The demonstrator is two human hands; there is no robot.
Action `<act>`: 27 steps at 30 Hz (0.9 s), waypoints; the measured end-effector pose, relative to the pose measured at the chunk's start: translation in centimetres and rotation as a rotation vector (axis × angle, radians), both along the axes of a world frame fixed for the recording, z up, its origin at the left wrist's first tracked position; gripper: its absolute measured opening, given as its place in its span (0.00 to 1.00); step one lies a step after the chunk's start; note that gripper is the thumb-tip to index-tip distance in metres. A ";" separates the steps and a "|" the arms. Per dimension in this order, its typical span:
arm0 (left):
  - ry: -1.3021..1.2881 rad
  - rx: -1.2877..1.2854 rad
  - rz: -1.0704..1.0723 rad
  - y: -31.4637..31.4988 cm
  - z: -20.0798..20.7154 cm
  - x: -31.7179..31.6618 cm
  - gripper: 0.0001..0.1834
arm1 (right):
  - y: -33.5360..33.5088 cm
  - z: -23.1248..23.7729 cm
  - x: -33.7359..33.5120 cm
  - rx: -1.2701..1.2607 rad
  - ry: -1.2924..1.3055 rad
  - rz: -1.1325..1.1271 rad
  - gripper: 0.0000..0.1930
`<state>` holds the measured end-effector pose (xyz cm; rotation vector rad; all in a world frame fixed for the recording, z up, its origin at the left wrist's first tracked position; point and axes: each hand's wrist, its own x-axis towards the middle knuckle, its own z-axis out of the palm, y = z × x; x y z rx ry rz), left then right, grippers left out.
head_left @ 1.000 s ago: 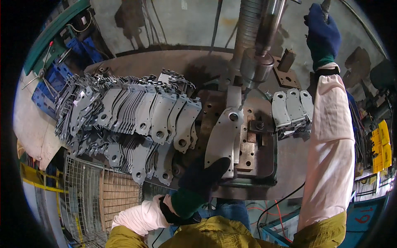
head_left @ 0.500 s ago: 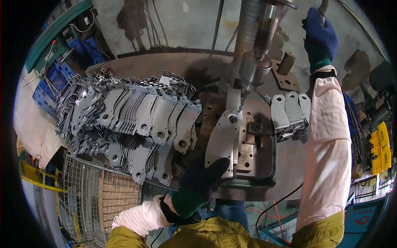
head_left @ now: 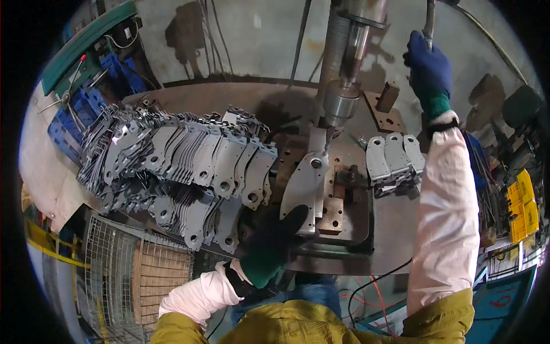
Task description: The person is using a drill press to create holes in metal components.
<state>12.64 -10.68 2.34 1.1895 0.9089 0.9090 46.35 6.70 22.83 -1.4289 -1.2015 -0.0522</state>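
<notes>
A flat, curved grey metal plate (head_left: pixel 300 184) with a round hole near its far end lies on the drill press fixture (head_left: pixel 332 215). My left hand (head_left: pixel 274 236), in a dark glove, is closed on its near end, thumb on top and the other fingers hidden. Above the plate's far end hangs the drill chuck (head_left: pixel 342 102), its bit pointing down close to the hole; whether it touches metal I cannot tell. My right hand (head_left: pixel 431 67), in a blue glove, is wrapped round the press's feed lever (head_left: pixel 429 23) at the upper right.
Large rows of similar metal plates (head_left: pixel 189 155) cover the table's left side. A smaller stack of plates (head_left: pixel 395 155) stands right of the fixture, with a steel block (head_left: pixel 388 97) behind it. A wire basket (head_left: pixel 137 264) is at the lower left, yellow bins (head_left: pixel 521 206) far right.
The view has shifted slightly. My right hand on the lever has come a little down and left in the picture. My left hand keeps its hold on the metal plate.
</notes>
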 end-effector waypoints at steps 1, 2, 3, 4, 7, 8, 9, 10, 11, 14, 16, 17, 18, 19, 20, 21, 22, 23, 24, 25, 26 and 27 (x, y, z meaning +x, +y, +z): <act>0.015 0.016 -0.005 0.1 0.1 -0.4 0.22 | -1.2 -0.1 -0.5 -0.033 0.049 0.086 0.26; 0.030 0.032 -0.010 0.2 0.2 -0.7 0.24 | -1.9 0.0 -0.8 -0.066 0.098 0.170 0.25; 0.048 0.045 -0.013 0.2 0.2 -1.1 0.25 | -2.5 0.1 -1.1 -0.047 0.212 0.313 0.22; -0.001 -0.013 0.000 0.2 0.9 -1.3 0.25 | -2.9 0.1 -1.5 -0.056 0.245 0.333 0.21; -0.287 -0.326 0.052 0.3 4.6 -1.5 0.23 | -4.1 0.1 -1.8 -0.078 0.278 0.325 0.22; -0.109 -0.241 0.004 0.9 4.8 -1.9 0.23 | -3.7 0.1 -1.4 -0.076 0.244 0.297 0.22; 0.068 -0.154 -0.043 1.5 4.6 -2.5 0.24 | -3.4 0.1 -1.0 -0.076 0.211 0.270 0.22; 0.245 -0.067 -0.087 2.3 4.4 -2.8 0.25 | -3.1 0.2 -0.5 -0.073 0.204 0.248 0.22; 0.304 -0.042 -0.120 3.4 3.9 -2.6 0.26 | -3.0 0.1 -0.3 -0.076 0.194 0.218 0.22; 0.447 0.135 -0.198 6.7 1.3 -3.0 0.27 | -3.0 0.2 -0.6 -0.048 0.185 0.217 0.22; 0.520 0.436 -0.241 8.9 -0.6 -4.1 0.25 | -2.6 0.1 -1.2 -0.037 0.180 0.235 0.22; 0.570 0.619 -0.245 9.6 -0.4 -4.0 0.24 | -2.6 0.2 -1.2 -0.040 0.171 0.224 0.22; 0.661 0.850 -0.225 9.3 1.3 -3.6 0.23 | -2.6 0.0 -1.0 -0.048 0.162 0.210 0.22; 0.748 1.082 -0.200 9.4 2.2 -3.3 0.22 | -2.5 -0.2 -0.7 -0.039 0.156 0.215 0.23; 0.698 1.085 -0.206 10.4 1.2 -3.2 0.22 | -2.3 -0.3 -0.4 -0.030 0.150 0.221 0.23; 0.659 1.088 -0.200 11.4 -0.3 -3.9 0.22 | -2.2 -0.3 -0.6 -0.016 0.147 0.241 0.24; 0.618 1.089 -0.203 12.1 -0.8 -4.0 0.22 | -2.3 -0.2 -1.0 -0.039 0.123 0.207 0.25; 0.677 1.104 -0.207 12.5 -1.0 -4.1 0.22 | -2.5 0.1 -1.4 -0.063 0.098 0.174 0.25; 0.731 1.121 -0.213 12.8 -0.8 -3.9 0.21 | -2.6 0.2 -1.5 -0.087 0.072 0.137 0.26; 0.786 1.136 -0.219 13.1 -0.7 -3.7 0.21 | -2.3 0.0 -1.2 -0.073 0.064 0.125 0.26; 0.738 1.113 -0.236 13.4 -0.9 -3.5 0.21 | -1.8 -0.3 -0.7 -0.058 0.056 0.113 0.27; 0.691 1.091 -0.249 13.6 -0.9 -3.3 0.20 | -1.6 -0.3 -0.6 -0.042 0.048 0.104 0.27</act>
